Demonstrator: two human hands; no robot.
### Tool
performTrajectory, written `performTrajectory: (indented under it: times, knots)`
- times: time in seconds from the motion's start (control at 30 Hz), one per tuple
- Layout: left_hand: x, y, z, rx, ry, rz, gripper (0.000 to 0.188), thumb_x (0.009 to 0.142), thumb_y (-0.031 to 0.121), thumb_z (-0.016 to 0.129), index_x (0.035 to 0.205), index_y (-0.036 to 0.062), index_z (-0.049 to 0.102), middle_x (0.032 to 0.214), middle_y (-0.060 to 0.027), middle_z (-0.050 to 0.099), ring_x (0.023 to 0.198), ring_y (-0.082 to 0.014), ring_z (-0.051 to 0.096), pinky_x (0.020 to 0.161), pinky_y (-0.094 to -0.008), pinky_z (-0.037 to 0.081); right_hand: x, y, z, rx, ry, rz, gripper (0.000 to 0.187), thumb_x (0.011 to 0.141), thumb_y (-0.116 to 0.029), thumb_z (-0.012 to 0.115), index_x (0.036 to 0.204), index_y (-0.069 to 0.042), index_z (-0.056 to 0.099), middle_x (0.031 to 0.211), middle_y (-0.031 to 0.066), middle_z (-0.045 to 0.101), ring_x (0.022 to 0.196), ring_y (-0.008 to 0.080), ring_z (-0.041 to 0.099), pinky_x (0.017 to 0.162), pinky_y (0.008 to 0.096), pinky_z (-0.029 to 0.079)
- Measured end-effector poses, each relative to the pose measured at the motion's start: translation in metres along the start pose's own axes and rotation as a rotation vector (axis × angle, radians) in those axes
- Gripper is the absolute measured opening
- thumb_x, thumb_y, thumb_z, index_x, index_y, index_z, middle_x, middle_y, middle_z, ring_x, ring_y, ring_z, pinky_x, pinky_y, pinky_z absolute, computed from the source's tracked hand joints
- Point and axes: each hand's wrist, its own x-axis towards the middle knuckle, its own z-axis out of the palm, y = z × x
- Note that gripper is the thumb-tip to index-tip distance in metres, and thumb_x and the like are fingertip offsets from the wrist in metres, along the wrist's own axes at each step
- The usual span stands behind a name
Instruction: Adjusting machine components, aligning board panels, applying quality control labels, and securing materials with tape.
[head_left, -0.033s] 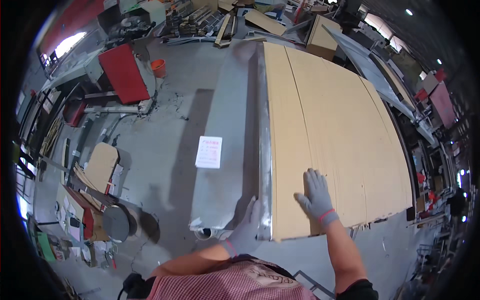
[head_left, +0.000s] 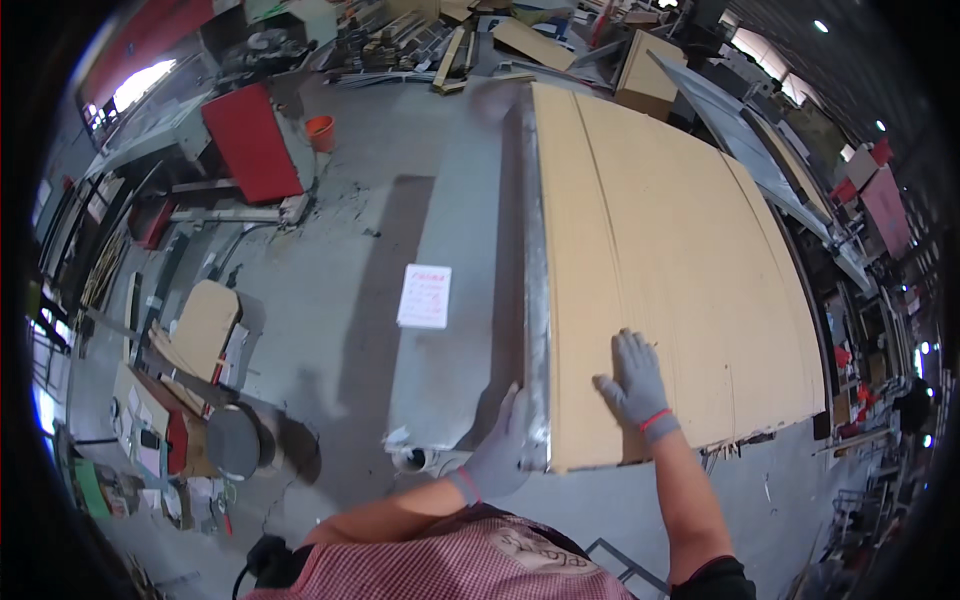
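A large cardboard sheet (head_left: 690, 260), creased lengthwise, covers a broad slab in front of me and to the right. Silvery metal (head_left: 537, 300) runs along the slab's left edge. My right hand (head_left: 638, 385), in a grey glove with a red cuff, lies flat on the cardboard near its front, fingers spread. In a matching glove, my left hand (head_left: 497, 455) rests against the metal edge at the near left corner. Its fingers are stretched upward, partly hidden by the edge. Left of the slab lies a long grey metal surface (head_left: 450, 220) bearing a white printed sheet (head_left: 425, 296).
On the left stand a machine with a red panel (head_left: 252, 143), an orange bucket (head_left: 320, 132) and a round grey stool (head_left: 234, 442). Scrap strips (head_left: 390, 50) lie piled at the back. A long metal panel (head_left: 740, 125) leans at the far right.
The view has shifted slightly, so the slab and printed sheet appear a little right and higher. Both hands keep nearly the same places on the slab.
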Motion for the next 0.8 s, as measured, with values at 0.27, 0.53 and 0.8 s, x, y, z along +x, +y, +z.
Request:
performTrajectory:
  times: [0.27, 0.53, 0.8]
  knots:
    - [-0.089, 0.021, 0.021, -0.003, -0.131, 0.060, 0.098, 0.072, 0.017, 0.064, 0.137, -0.0039, -0.006, 0.139, -0.0356, -0.001, 0.130, -0.0486, 0.011, 0.107, -0.0419, 0.020, 0.013, 0.014, 0.012, -0.039, 0.105, 0.137, 0.061, 0.083, -0.040, 0.052, 0.128, -0.001, 0.041, 0.134, 0.0225, 0.037, 0.126, 0.0381, 0.032, 0.104, 0.0445, 0.022]
    - [-0.117, -0.024, -0.120, -0.380, -0.697, 0.060, 0.070, 0.084, 0.032, 0.056, 0.138, 0.0038, 0.021, 0.139, -0.0195, 0.030, 0.128, -0.0293, 0.031, 0.105, -0.0347, 0.028, 0.110, -0.120, 0.015, -0.007, 0.134, 0.149, 0.064, 0.078, -0.037, 0.058, 0.129, -0.004, 0.039, 0.132, 0.0233, 0.038, 0.123, 0.0386, 0.033, 0.103, 0.0460, 0.024]
    - [-0.203, -0.263, -0.314, -0.015, -0.423, -0.767, 0.031, 0.087, 0.032, 0.050, 0.103, 0.0065, 0.060, 0.097, -0.0113, 0.063, 0.096, -0.0186, 0.058, 0.086, -0.0302, 0.043, 0.178, -0.115, 0.052, -0.456, 0.027, 0.706, 0.075, 0.073, -0.030, 0.063, 0.135, -0.008, 0.027, 0.138, 0.0189, 0.030, 0.128, 0.0356, 0.026, 0.103, 0.0512, 0.021]
